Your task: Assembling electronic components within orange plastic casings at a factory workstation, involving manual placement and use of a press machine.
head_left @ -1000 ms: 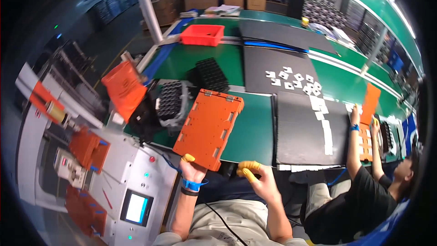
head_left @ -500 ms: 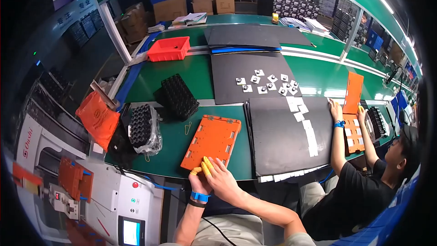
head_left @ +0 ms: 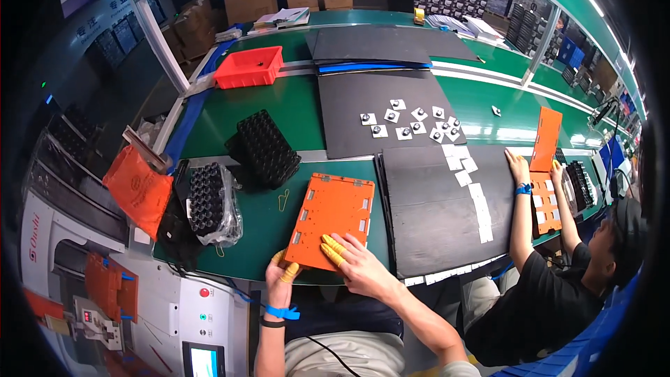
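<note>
On the near table edge in front of me lies a flat orange fixture plate with metal hinges at its far edge and small slots along both sides. My left hand is closed on its near left corner, yellow covers on the fingertips and a blue band at the wrist. My right hand rests on the near right part, its yellow-covered fingers stretched out over the top face; its thumb is hidden. What lies under the plate cannot be seen.
Left are a bagged black tray, another black tray and a red bin. Right, a black mat carries white squares; small lens-like parts lie beyond. A co-worker handles an opened orange fixture. A machine stands lower left.
My hands have moved apart: the left went to the plate's near left corner, the right shifted rightward onto its face. The plate has turned slightly. A small part now lies on the far right green surface.
</note>
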`<state>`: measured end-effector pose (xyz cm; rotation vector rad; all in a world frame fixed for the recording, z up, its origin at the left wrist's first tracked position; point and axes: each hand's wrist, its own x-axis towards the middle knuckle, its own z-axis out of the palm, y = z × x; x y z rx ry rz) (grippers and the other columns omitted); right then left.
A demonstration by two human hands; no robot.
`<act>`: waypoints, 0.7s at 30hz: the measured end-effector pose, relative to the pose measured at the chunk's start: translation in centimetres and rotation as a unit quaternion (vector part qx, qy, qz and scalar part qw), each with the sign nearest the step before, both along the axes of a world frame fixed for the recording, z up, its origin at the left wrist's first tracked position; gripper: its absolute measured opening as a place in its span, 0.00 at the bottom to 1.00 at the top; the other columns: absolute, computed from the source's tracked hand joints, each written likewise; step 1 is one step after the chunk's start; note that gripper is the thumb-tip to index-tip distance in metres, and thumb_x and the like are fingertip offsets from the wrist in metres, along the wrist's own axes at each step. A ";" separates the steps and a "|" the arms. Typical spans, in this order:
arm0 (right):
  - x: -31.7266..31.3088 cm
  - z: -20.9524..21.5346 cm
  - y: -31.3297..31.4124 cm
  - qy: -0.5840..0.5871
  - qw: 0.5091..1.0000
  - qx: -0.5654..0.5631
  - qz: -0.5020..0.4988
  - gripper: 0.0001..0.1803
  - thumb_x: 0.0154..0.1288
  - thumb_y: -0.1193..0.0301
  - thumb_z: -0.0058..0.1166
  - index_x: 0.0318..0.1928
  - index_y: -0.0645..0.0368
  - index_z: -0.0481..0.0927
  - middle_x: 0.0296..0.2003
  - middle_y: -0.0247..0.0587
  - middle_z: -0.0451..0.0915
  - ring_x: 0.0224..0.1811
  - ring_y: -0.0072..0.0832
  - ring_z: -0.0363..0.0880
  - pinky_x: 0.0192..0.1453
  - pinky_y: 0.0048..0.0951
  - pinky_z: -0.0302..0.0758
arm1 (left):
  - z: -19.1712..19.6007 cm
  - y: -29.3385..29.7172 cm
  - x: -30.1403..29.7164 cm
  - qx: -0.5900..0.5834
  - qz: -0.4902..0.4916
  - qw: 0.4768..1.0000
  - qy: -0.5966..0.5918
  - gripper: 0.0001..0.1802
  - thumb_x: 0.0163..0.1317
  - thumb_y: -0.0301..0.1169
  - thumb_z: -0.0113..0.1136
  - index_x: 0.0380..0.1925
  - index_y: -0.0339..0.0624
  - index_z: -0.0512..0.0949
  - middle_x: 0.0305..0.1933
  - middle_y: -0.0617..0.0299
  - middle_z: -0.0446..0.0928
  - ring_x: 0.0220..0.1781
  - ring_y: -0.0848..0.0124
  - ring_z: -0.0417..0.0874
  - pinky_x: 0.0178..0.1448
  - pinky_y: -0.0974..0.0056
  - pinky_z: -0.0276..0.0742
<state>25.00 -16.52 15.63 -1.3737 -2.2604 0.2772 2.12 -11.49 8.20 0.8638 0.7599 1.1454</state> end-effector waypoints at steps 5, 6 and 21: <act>0.7 0.1 -0.1 -0.098 0.995 -0.001 -0.014 0.39 0.53 0.73 0.62 0.67 0.61 0.66 0.68 0.48 0.64 0.75 0.43 0.54 0.77 0.50 0.51 | 1.0 1.7 -1.8 0.242 -0.021 0.871 0.428 0.28 0.44 0.37 0.79 0.43 0.35 0.80 0.43 0.57 0.80 0.49 0.58 0.79 0.54 0.58 0.76; 0.4 0.0 -0.2 -0.099 0.995 -0.001 -0.014 0.39 0.53 0.73 0.62 0.67 0.61 0.66 0.68 0.48 0.64 0.75 0.43 0.54 0.77 0.50 0.51 | 0.7 1.9 -1.4 0.296 0.033 0.858 0.419 0.27 0.38 0.40 0.81 0.36 0.36 0.81 0.41 0.56 0.78 0.45 0.55 0.76 0.52 0.55 0.73; -0.2 2.2 1.7 -0.088 0.981 0.130 -0.111 0.24 0.53 0.64 0.66 0.52 0.53 0.82 0.52 0.41 0.82 0.53 0.36 0.82 0.50 0.34 0.81 | 0.4 1.6 -0.1 0.396 0.063 0.767 0.501 0.24 0.34 0.38 0.81 0.31 0.37 0.83 0.40 0.60 0.76 0.45 0.58 0.76 0.49 0.54 0.74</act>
